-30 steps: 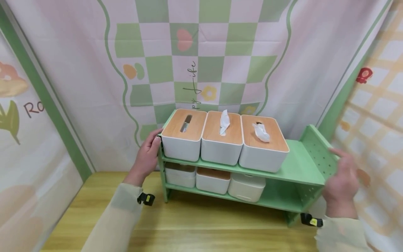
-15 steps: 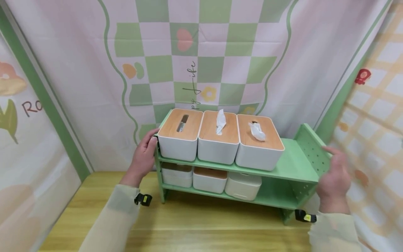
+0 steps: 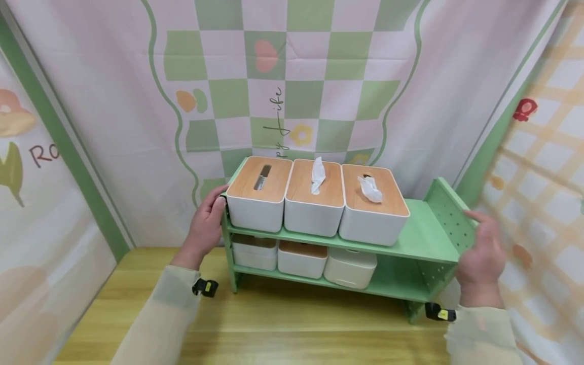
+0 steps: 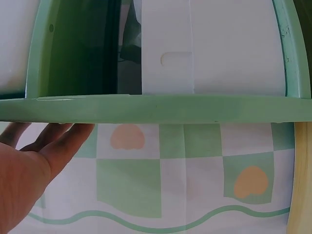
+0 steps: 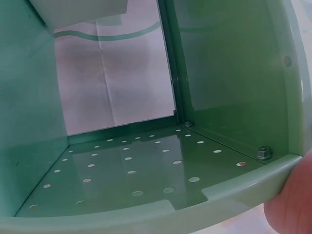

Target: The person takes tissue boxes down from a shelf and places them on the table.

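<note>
Green shelf (image 3: 424, 230) touches both hands (image 3: 204, 230) (image 3: 481, 258), left fingers (image 4: 70, 141) straight, right's unclear; only the right-wrist view shows fasteners (image 5: 263, 153).

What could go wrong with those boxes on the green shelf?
Three wood-topped boxes sit close to the front edge of the green shelf, where no rail shows; a jolt might slide them off. They and the three lower boxes sit toward its left end, so lifting could load the left hand more than the right.
</note>
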Action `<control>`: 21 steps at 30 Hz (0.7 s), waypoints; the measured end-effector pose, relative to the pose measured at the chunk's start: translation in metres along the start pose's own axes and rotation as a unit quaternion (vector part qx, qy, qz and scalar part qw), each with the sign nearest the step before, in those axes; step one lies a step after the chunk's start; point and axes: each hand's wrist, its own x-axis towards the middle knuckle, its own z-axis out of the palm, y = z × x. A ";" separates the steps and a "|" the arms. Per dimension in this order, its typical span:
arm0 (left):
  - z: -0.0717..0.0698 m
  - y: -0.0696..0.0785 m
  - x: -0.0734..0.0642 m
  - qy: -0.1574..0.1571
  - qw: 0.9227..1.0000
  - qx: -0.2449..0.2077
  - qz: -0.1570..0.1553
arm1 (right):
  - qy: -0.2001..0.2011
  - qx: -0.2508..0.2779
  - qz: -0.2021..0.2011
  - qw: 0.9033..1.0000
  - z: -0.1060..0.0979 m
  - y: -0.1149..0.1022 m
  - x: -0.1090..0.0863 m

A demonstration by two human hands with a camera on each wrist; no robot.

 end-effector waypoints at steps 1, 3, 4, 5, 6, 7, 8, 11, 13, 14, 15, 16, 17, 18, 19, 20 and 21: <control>0.000 0.000 0.000 0.000 1.000 -0.001 0.001 | 0.002 0.003 0.000 1.000 0.000 0.000 0.000; -0.001 0.000 0.000 0.000 1.000 -0.001 0.002 | 0.003 0.004 0.000 1.000 0.001 0.001 0.000; -0.001 0.000 -0.001 0.000 1.000 -0.001 0.003 | 0.003 0.004 0.000 1.000 0.001 0.000 0.000; -0.001 0.000 -0.001 0.001 1.000 -0.001 0.004 | 0.003 0.001 -0.002 1.000 0.001 0.001 0.000; -0.001 0.000 -0.001 0.003 1.000 0.000 0.004 | 0.004 -0.004 -0.007 1.000 0.002 0.000 -0.001; -0.001 0.000 -0.001 0.005 1.000 0.002 0.004 | 0.004 -0.009 -0.013 1.000 0.002 0.000 -0.001; -0.001 -0.001 -0.001 0.007 1.000 0.004 0.004 | 0.004 -0.012 -0.019 1.000 0.002 0.000 -0.001; -0.001 -0.001 -0.002 0.009 1.000 0.009 0.007 | 0.004 -0.015 -0.033 0.999 0.004 0.001 -0.001; -0.001 -0.001 -0.002 0.009 1.000 0.009 0.009 | 0.001 -0.013 -0.032 0.999 0.004 0.001 -0.001; -0.001 -0.001 -0.002 0.008 1.000 0.008 0.010 | -0.001 -0.013 -0.035 0.999 0.005 0.000 0.000; -0.002 0.000 -0.002 0.009 1.000 0.007 0.011 | -0.004 -0.016 -0.035 0.999 0.005 0.000 0.000; -0.002 0.000 -0.002 0.008 1.000 0.007 0.012 | -0.007 -0.019 -0.033 0.999 0.006 0.000 0.001; -0.002 0.000 -0.002 0.008 1.000 0.007 0.012 | -0.010 -0.020 -0.031 0.999 0.006 -0.001 0.001; -0.003 0.000 -0.002 0.008 1.000 0.008 0.011 | -0.013 -0.020 -0.031 0.999 0.007 -0.001 0.002; -0.003 0.000 -0.002 0.008 1.000 0.009 0.011 | -0.015 -0.025 -0.035 0.999 0.007 -0.001 0.002; -0.004 0.000 -0.003 0.009 1.000 0.010 0.009 | -0.021 -0.023 -0.036 0.999 0.008 -0.001 0.003; -0.005 0.000 -0.003 0.009 1.000 0.013 0.007 | -0.030 -0.019 -0.030 0.999 0.008 -0.001 0.003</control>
